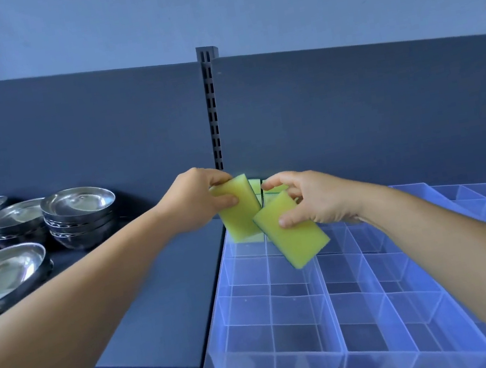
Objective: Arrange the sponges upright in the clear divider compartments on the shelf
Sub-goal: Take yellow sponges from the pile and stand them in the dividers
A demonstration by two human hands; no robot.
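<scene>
The left hand (196, 199) pinches one sponge (239, 208) nearly upright; the right hand (317, 196) pinches another sponge (291, 233) tilted, lower end rightward, above the clear dividers (272, 316).

**Dark shelving against a pale wall**

A pale blue-grey painted wall (238, 3) rises behind a dark grey metal back panel (83, 129), split by a slotted upright post (212, 109). Stacked shiny steel bowls (79, 216) sit left on the dark shelf board (157, 293).

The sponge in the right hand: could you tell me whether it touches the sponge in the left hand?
Cannot tell. In the head view the right hand's sponge overlaps the left hand's sponge, with neither contact nor gap visible.
</scene>
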